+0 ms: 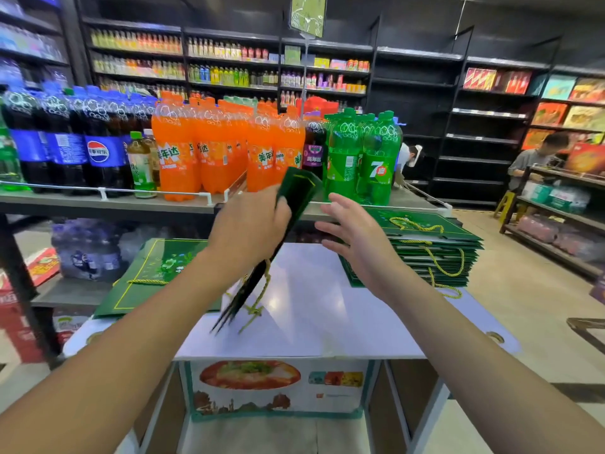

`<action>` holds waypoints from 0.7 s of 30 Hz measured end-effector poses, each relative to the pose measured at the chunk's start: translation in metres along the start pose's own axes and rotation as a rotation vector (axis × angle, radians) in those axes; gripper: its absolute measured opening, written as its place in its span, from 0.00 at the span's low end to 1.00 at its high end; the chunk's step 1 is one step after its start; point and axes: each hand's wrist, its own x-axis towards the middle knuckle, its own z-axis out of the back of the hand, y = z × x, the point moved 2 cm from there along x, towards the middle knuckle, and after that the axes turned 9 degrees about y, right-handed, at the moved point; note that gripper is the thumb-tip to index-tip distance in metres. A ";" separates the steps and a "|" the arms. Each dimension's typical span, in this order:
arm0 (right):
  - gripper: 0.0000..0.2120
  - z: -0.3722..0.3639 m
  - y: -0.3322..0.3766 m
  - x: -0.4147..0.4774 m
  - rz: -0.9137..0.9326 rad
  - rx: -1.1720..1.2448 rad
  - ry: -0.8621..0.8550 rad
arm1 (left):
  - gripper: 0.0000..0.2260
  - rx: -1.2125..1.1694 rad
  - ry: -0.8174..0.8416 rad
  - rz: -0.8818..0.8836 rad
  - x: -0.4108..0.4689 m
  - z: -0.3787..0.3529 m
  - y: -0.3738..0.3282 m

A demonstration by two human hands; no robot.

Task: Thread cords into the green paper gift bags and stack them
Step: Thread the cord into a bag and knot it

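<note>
My left hand [250, 221] grips a folded dark green paper gift bag [296, 194], held edge-on and tilted above the white box top [327, 309]. Yellow-green cords [258, 299] dangle from the bag's lower end. My right hand [352, 234] hovers open just right of the bag, fingers spread, holding nothing. A stack of flat green bags with cords [429, 247] lies at the right of the box top. Another flat green bag [154, 276] lies on the left, with a cord across it.
A shelf [108, 199] with rows of soda bottles [196, 152] stands right behind the box. A carton with a food picture [278, 388] sits under the box top. At the far right, a person [537, 158] sits by a low rack.
</note>
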 end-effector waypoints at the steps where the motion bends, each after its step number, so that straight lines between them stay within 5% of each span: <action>1: 0.24 0.000 -0.006 -0.002 0.008 -0.064 0.014 | 0.12 -0.074 -0.021 0.039 0.001 0.009 0.006; 3: 0.33 -0.002 -0.018 -0.006 0.029 -0.214 0.063 | 0.13 -0.273 -0.039 0.156 0.001 0.020 0.019; 9: 0.38 -0.005 -0.050 -0.014 0.068 -0.675 0.208 | 0.06 -1.146 -0.123 0.470 -0.021 -0.005 0.055; 13: 0.31 -0.001 -0.070 -0.014 0.062 -0.946 0.351 | 0.08 -1.455 -0.114 0.551 -0.062 -0.045 0.063; 17: 0.26 0.002 -0.099 -0.012 -0.044 -1.047 0.427 | 0.09 -1.419 0.042 0.721 -0.092 -0.078 0.084; 21: 0.23 0.010 -0.119 -0.009 -0.093 -1.029 0.439 | 0.20 -0.898 0.212 0.795 -0.100 -0.070 0.111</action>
